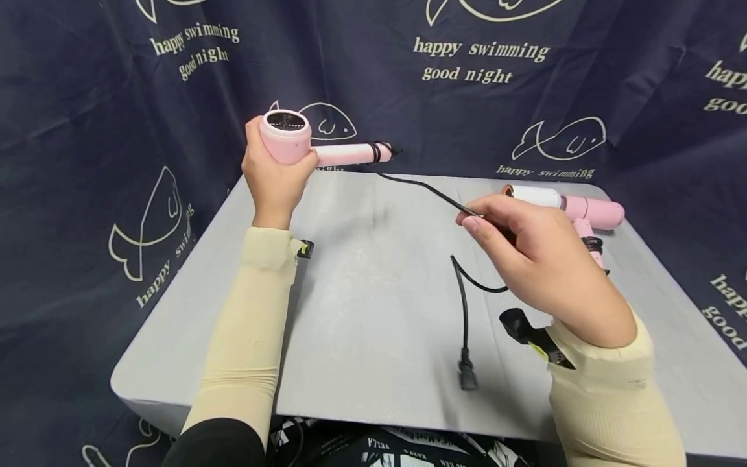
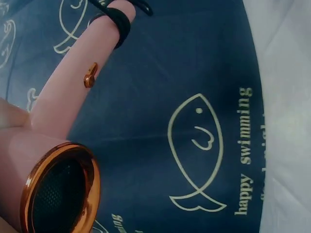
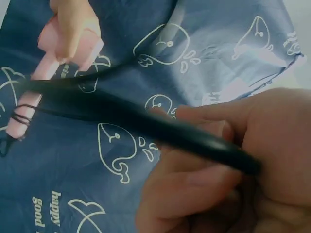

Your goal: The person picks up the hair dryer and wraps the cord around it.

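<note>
My left hand [image 1: 274,175] grips a pink hair dryer [image 1: 286,146] by its round body, above the far left of the table. Its handle [image 2: 73,73] points right, and black cord is wound round the handle's end. In the left wrist view a copper-coloured ring [image 2: 92,194] edges the dryer's dark mesh opening. My right hand [image 1: 543,259] pinches the black power cord [image 1: 426,186] between thumb and fingers; the cord runs taut from the handle's end. Beyond the right hand the cord hangs down to a black plug [image 1: 467,373]. The right wrist view shows the cord [image 3: 194,141] across the fingers, blurred.
A second hair dryer [image 1: 592,211], white and pink, lies at the table's right, partly hidden behind my right hand, with cord wound round its handle. Both are over a grey-white table [image 1: 362,311]. A dark blue curtain [image 1: 373,78] with fish drawings hangs behind.
</note>
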Action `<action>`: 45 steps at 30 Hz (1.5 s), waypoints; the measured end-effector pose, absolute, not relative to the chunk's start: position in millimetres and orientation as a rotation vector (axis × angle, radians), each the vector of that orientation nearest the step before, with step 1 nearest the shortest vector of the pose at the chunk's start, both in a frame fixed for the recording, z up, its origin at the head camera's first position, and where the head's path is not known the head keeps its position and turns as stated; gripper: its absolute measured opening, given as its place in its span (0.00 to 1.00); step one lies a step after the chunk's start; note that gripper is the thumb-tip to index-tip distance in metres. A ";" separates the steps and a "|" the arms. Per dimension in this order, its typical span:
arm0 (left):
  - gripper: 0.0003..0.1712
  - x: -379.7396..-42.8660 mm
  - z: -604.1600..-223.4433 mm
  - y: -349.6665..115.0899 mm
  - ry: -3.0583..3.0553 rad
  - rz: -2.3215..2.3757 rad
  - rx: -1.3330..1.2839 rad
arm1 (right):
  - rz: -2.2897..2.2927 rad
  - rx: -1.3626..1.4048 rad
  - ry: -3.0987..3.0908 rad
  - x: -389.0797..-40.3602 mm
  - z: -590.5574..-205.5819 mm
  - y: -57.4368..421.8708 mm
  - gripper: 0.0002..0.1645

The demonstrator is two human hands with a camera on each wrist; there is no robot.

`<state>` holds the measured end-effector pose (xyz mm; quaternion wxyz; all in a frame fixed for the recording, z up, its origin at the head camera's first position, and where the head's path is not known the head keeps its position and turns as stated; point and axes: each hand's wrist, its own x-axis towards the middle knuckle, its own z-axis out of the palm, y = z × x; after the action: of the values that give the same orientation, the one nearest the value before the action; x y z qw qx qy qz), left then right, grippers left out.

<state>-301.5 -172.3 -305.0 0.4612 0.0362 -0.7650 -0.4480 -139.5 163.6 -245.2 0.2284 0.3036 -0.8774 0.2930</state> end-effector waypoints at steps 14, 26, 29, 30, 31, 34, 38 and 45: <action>0.41 -306.6 -316.3 -191.4 -2.320 -1.216 -0.168 | 1.252 0.563 -1.854 -167.3 -236.9 156.1 0.12; 0.40 -266.3 -288.6 -167.5 -2.459 -1.348 -0.796 | 1.203 0.508 -1.807 -202.6 -253.3 172.1 0.11; 0.41 -263.6 -285.0 -163.5 -2.418 -1.440 -0.960 | 1.216 0.444 -1.807 -210.6 -256.8 175.3 0.12; 0.41 -262.5 -283.8 -162.5 -2.384 -1.489 -1.009 | 1.236 0.411 -1.814 -213.7 -258.1 176.3 0.12; 0.42 -261.4 -282.7 -161.8 -2.338 -1.533 -1.055 | 1.234 0.389 -1.834 -217.6 -260.2 178.1 0.12; 0.43 -257.9 -279.2 -159.5 -2.091 -1.774 -1.228 | 1.179 0.318 -1.925 -232.3 -269.8 184.7 0.12; 0.40 -253.1 -273.7 -154.9 -1.611 -2.113 -1.435 | 1.012 0.292 -2.046 -254.1 -288.8 192.0 0.14; 0.32 -258.4 -271.8 -150.7 -1.186 -2.225 -1.212 | 0.789 0.391 -2.324 -270.4 -320.4 179.9 0.14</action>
<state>-258.4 -150.7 -271.8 0.1711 -0.4268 -0.4177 -0.7837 -270.4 179.9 -320.4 0.3224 0.1490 -0.8852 0.3004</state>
